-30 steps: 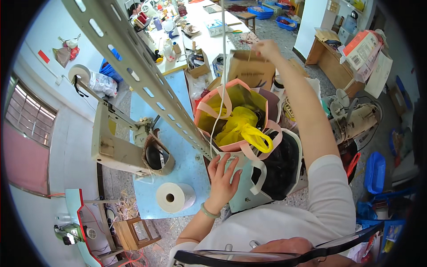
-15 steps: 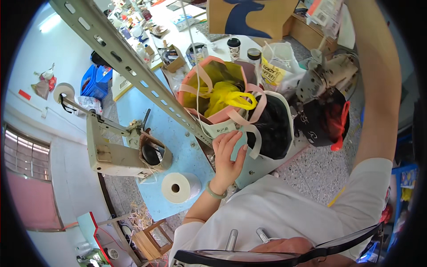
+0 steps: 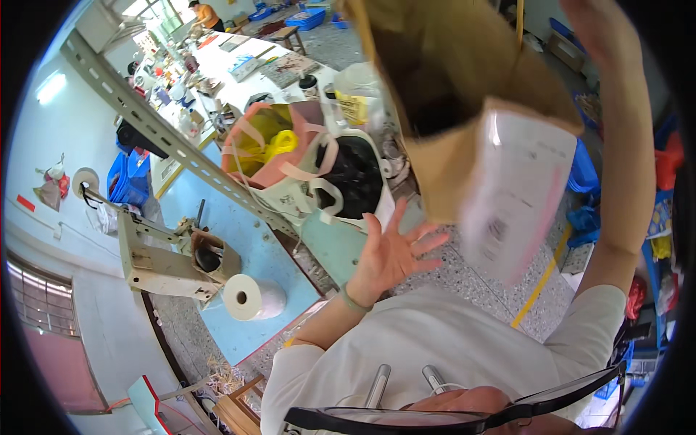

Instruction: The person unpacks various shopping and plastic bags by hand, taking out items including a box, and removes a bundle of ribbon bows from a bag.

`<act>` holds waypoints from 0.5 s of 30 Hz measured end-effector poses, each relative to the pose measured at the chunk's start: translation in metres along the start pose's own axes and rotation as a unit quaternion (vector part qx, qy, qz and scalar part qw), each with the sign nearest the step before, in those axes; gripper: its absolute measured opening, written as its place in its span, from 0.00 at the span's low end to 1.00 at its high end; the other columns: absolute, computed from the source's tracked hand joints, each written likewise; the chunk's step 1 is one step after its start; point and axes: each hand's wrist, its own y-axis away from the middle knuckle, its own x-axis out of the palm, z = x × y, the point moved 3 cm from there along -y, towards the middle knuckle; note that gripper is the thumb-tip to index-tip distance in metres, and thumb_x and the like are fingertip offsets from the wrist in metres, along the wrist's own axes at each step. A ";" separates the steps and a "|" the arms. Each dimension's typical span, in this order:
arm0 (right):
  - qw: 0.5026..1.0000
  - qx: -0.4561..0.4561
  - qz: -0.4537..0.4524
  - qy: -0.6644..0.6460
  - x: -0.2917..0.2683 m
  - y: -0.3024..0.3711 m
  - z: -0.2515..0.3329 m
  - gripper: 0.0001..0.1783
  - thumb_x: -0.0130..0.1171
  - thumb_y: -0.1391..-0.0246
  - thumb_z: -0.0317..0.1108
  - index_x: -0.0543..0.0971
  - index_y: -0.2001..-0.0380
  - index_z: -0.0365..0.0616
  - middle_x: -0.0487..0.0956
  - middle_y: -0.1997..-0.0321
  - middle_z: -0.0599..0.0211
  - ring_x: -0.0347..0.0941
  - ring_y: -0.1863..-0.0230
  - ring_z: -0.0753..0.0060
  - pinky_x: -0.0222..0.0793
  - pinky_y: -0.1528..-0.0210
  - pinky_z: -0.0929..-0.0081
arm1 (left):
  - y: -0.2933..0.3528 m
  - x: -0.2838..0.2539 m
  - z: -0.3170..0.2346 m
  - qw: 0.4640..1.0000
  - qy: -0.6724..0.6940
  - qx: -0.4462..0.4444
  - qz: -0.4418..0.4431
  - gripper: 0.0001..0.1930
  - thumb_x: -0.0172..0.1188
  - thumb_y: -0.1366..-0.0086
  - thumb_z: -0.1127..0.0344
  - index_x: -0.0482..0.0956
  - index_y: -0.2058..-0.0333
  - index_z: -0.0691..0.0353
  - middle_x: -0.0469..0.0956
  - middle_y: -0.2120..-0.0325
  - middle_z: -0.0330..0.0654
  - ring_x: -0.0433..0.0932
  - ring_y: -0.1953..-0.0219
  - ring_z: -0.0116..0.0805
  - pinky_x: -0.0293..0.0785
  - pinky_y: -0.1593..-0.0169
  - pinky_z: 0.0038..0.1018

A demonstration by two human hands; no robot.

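Observation:
A large brown paper bag (image 3: 442, 170) hangs in front of me at the upper right, its dark mouth turned partly toward me. Against its near side is a blurred white and pink clear-wrapped packet (image 3: 518, 196). My left hand (image 3: 395, 250) is raised palm up with fingers spread, holding nothing, just left of the bag and below a white tote lined with black plastic (image 3: 351, 174). My right hand (image 3: 598, 29) reaches up at the top right edge. Its fingers are cut off by the frame, so its grip on the bag cannot be made out.
A pink bag (image 3: 243, 138) holding yellow plastic stands beside the tote. On the blue table (image 3: 254, 304) are a sewing machine (image 3: 163, 254) and a white roll (image 3: 254, 297). A slotted metal post (image 3: 174, 148) slants across. Far off, a person (image 3: 206, 16) bends at a long white table (image 3: 217, 58).
The paper bag has come lower and nearer, tipping its mouth into view, with the packet now in front of it. My left hand has moved off the tote, fingers spreading. The whole view has shifted.

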 end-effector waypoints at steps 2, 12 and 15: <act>0.994 0.035 0.067 -0.082 -0.031 0.034 0.008 0.12 0.59 0.45 0.33 0.77 0.61 0.36 0.77 0.68 0.66 0.72 0.66 0.75 0.68 0.61 0.78 | -0.009 -0.016 0.047 0.999 0.036 -0.026 -0.016 0.36 0.40 0.41 0.29 0.54 0.38 0.38 0.60 0.40 0.48 0.62 0.40 0.55 0.66 0.46 0.56; 0.966 0.030 0.197 -0.164 -0.061 0.176 0.076 0.07 0.66 0.54 0.32 0.83 0.72 0.40 0.80 0.75 0.64 0.69 0.74 0.70 0.69 0.65 0.71 | -0.036 -0.094 0.154 0.989 0.011 -0.081 -0.124 0.22 0.52 0.36 0.44 0.70 0.51 0.52 0.67 0.58 0.36 0.66 0.48 0.42 0.64 0.40 0.48; 0.949 0.016 0.243 -0.198 -0.064 0.193 0.098 0.08 0.68 0.56 0.33 0.84 0.73 0.40 0.80 0.76 0.67 0.68 0.76 0.71 0.70 0.62 0.69 | -0.039 -0.103 0.171 0.984 -0.063 -0.063 -0.154 0.24 0.51 0.35 0.45 0.69 0.48 0.54 0.66 0.55 0.38 0.67 0.49 0.41 0.66 0.42 0.45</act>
